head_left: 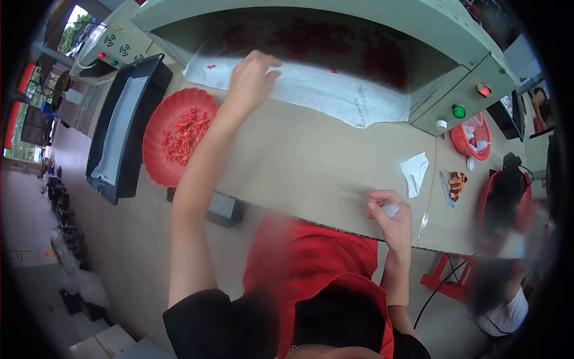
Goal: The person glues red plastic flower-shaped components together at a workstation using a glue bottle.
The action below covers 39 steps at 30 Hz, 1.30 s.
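Observation:
My left hand (254,79) is over the front of a white sheet (317,99) that runs under a pale green machine. Its fingers are curled together, and whatever they may hold is hidden or too small to name. Many small red pieces (314,39) lie on the sheet in the shade of the machine, with a few nearer the front. Beneath my left forearm stands a red scalloped bowl (158,170), partly filled with similar red pieces (182,134). Near the table's front edge, my right hand (391,221) is closed around a small whitish wad (391,209).
A black tray (128,161) with a white liner stands left of the bowl. On the right lie a crumpled white cloth (414,173), orange-and-black pieces (457,185) and a red basket (470,136). The machine (460,96) overhangs the table's back. Another person (505,314) is at far right.

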### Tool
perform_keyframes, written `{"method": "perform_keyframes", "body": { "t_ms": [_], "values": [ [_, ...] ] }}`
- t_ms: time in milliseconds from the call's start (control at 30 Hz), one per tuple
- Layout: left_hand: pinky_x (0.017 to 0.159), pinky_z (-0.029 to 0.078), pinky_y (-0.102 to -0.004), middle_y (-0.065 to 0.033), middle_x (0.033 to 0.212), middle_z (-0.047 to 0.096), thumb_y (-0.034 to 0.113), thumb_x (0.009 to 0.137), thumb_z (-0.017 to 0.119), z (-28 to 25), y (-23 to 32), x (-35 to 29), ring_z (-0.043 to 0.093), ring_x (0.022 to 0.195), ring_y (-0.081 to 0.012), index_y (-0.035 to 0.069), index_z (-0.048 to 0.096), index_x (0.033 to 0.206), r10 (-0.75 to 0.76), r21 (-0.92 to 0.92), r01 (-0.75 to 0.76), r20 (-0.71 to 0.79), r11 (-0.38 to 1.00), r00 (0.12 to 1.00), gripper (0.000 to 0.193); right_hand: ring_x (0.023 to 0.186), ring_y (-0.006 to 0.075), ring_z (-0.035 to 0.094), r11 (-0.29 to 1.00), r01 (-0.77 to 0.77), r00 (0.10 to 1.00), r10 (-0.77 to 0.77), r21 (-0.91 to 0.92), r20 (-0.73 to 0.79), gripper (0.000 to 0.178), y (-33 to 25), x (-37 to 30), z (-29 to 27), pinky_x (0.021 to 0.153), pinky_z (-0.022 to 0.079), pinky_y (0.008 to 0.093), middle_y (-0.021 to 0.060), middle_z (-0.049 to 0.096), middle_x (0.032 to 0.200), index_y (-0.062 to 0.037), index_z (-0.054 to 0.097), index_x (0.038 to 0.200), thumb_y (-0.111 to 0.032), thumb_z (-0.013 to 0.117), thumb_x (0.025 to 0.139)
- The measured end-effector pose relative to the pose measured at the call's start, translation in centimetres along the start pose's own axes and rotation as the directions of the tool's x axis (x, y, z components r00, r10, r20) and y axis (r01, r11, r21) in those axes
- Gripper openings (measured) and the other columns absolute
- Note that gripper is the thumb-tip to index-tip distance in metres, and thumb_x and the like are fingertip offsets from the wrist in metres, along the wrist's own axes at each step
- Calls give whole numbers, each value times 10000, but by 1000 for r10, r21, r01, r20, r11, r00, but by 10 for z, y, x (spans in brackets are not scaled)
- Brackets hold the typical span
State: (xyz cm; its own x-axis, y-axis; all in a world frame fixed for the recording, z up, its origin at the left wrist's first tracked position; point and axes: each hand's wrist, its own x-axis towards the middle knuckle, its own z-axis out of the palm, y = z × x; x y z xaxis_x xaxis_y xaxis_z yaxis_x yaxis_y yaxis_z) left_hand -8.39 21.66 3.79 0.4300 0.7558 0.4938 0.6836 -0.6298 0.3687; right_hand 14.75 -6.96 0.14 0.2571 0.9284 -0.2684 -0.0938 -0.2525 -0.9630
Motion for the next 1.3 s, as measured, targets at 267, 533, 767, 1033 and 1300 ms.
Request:
{"method": "perform_keyframes", "body": {
  "t_ms": [267,533,767,1033,1300],
  "values": [
    [773,499,-417,-176,955,643,316,710,682,105,-25,72,607,898,-367,75,674,933,-313,298,297,6,907,950,328,736,95,552,999,-25,998,27,37,-65,239,8,-11,-26,659,479,225,37,570,853,23,555,1037,9,598,802],
    [643,495,-235,-110,925,649,221,910,532,48,68,-4,609,767,-142,16,569,1119,-303,-842,534,531,-82,791,295,901,146,532,979,204,973,-199,32,-119,511,5,-4,-24,792,448,275,58,476,964,-37,394,1233,95,522,756],
    [715,486,-245,-111,1007,601,122,911,519,30,136,-120,592,849,-168,6,521,1171,269,-438,598,607,-671,748,284,914,200,624,927,242,970,-227,286,-84,399,-23,-16,-10,798,502,286,157,593,1013,29,426,1135,76,612,786],
    [750,498,-261,-99,982,585,41,887,494,18,159,-151,599,905,-199,12,520,1191,143,-466,582,686,-667,713,306,813,148,602,926,306,941,-259,220,-217,336,-30,-46,-5,719,500,265,113,583,968,30,514,1072,-49,629,766],
    [780,550,-273,-187,1069,597,36,889,530,-6,173,-152,645,889,-257,-21,522,1198,-138,-701,546,663,-459,736,314,758,140,601,781,590,740,-625,-205,-250,392,-31,-61,10,659,506,266,114,591,932,20,521,1048,-67,670,696]
  ]
}}
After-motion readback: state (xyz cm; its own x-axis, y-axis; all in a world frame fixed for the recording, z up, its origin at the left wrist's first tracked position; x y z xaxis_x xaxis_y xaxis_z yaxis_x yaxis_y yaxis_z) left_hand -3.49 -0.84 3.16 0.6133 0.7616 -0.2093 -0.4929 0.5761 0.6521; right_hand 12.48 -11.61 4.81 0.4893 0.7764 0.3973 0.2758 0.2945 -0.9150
